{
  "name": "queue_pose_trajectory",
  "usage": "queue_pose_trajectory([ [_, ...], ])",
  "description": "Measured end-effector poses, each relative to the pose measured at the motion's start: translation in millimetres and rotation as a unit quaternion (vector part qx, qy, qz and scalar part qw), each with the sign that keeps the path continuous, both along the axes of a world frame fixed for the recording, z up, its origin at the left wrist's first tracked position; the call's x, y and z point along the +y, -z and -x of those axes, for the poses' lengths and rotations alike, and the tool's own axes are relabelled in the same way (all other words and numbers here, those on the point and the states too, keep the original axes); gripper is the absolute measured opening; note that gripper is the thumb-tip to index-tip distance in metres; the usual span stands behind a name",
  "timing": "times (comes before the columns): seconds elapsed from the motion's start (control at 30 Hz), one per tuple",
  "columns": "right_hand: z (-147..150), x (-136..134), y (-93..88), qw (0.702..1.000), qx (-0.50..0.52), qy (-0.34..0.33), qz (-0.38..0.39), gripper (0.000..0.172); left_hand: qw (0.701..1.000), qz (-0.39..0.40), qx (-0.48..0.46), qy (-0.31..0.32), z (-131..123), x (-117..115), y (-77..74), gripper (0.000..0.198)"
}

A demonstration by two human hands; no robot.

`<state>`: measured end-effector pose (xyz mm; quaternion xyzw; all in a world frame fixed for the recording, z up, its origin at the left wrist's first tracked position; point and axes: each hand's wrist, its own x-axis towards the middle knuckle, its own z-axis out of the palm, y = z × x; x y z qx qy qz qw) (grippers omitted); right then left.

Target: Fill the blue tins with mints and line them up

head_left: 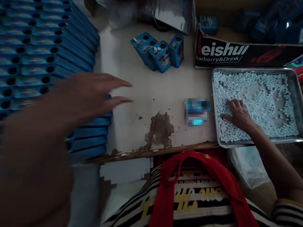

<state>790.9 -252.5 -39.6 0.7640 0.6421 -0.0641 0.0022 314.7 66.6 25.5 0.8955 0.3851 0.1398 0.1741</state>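
My left hand (99, 91) hovers above the table beside the stacked blue candy boxes (78, 47), thumb and fingers apart with nothing between them. Motion smears that hand and its forearm. In the metal tray (257, 144), my right hand (240, 115) lies on small pale blue and white candies (267, 110), fingers spread. Several blue boxes (162, 56) with round holes in their tops stand in a group at the back of the table. White candies show on top of one of them. Near the tray's left side sits a small pixelated device (197, 112) with a bright cyan patch.
Behind the tray stands a black-printed cardboard carton (224, 52) with blue boxes inside. A shiny sheet-like object (172, 14) lies at the back of the table. The wooden table surface (161, 129) is worn near its front edge. A clear plastic bag (248, 165) hangs below the tray.
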Motion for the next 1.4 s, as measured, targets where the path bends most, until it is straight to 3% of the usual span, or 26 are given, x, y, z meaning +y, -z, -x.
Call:
queue_pose_trajectory([
  [0.03,0.7,-0.4,4.0,1.0,0.013,-0.003,-0.004,0.056,0.997,0.011,0.002,0.078,-23.8,-22.0,5.6,0.092],
  [0.07,0.7,-0.3,6.9,0.999,0.032,-0.009,-0.002,0.046,0.995,0.006,-0.031,0.099,-47.4,-44.4,14.4,0.086],
  [0.1,0.3,0.1,8.6,0.998,0.055,-0.017,0.006,0.035,0.992,-0.002,-0.083,0.091,-70.3,-65.9,25.9,0.078],
  [0.17,-1.0,1.1,7.9,0.994,0.102,-0.031,0.023,0.023,0.984,0.055,-0.156,0.063,-111.1,-102.4,53.6,0.072],
  [0.27,2.2,2.3,-1.2,0.983,0.177,-0.006,-0.047,0.024,0.949,0.2,-0.241,0.023,-155.6,-133.5,88.2,0.057],
  [0.33,11.7,4.7,-8.5,0.952,0.269,0.057,-0.132,0.033,0.932,0.23,-0.279,0.027,-175.0,-139.1,93.1,0.041],
  [0.4,27.0,10.2,-13.2,0.87,0.431,0.153,-0.184,0.037,0.943,0.157,-0.28,0.086,-190.3,-138.1,79.9,0.025],
  [0.47,44.6,18.7,-14.2,0.722,0.621,0.246,-0.179,0.04,0.956,0.019,-0.232,0.178,-204.7,-136.5,54.0,0.022],
  [0.53,59.9,27.9,-12.5,0.56,0.757,0.3,-0.152,0.041,0.943,-0.106,-0.174,0.263,-219.3,-138.0,25.0,0.028],
  [0.57,65.6,31.6,-11.2,0.497,0.796,0.314,-0.146,0.04,0.931,-0.149,-0.156,0.295,-226.3,-139.9,12.2,0.029],
  [0.63,73.0,35.5,-8.5,0.409,0.835,0.333,-0.156,0.034,0.91,-0.199,-0.135,0.338,-238.8,-144.1,-7.0,0.028],
  [0.7,76.0,35.3,-6.4,0.361,0.846,0.349,-0.178,0.026,0.9,-0.213,-0.129,0.358,-248.6,-146.6,-16.9,0.027],
  [0.83,74.4,31.4,-5.5,0.317,0.852,0.372,-0.186,0.017,0.906,-0.183,-0.137,0.356,-260.8,-146.4,-18.5,0.03],
  [0.97,69.2,31.5,-7.7,0.273,0.85,0.409,-0.19,0.022,0.926,-0.141,-0.145,0.32,-269.9,-149.4,-11.5,0.031],
  [1.07,66.6,32.7,-8.8,0.255,0.848,0.416,-0.205,0.028,0.934,-0.12,-0.161,0.295,-276.7,-153.2,-7.7,0.031],
  [1.23,65.9,36.9,-10.1,0.242,0.844,0.43,-0.208,0.015,0.944,-0.105,-0.172,0.262,-279.3,-147.6,-2.7,0.032],
  [1.33,65.0,39.0,-14.0,0.209,0.842,0.441,-0.228,0.019,0.953,-0.061,-0.214,0.206,-267.6,-134.5,12.9,0.029],
  [1.4,63.0,37.6,-16.2,0.212,0.851,0.436,-0.203,0.019,0.951,0.019,-0.27,0.149,-251.6,-125.0,31.1,0.021],
])
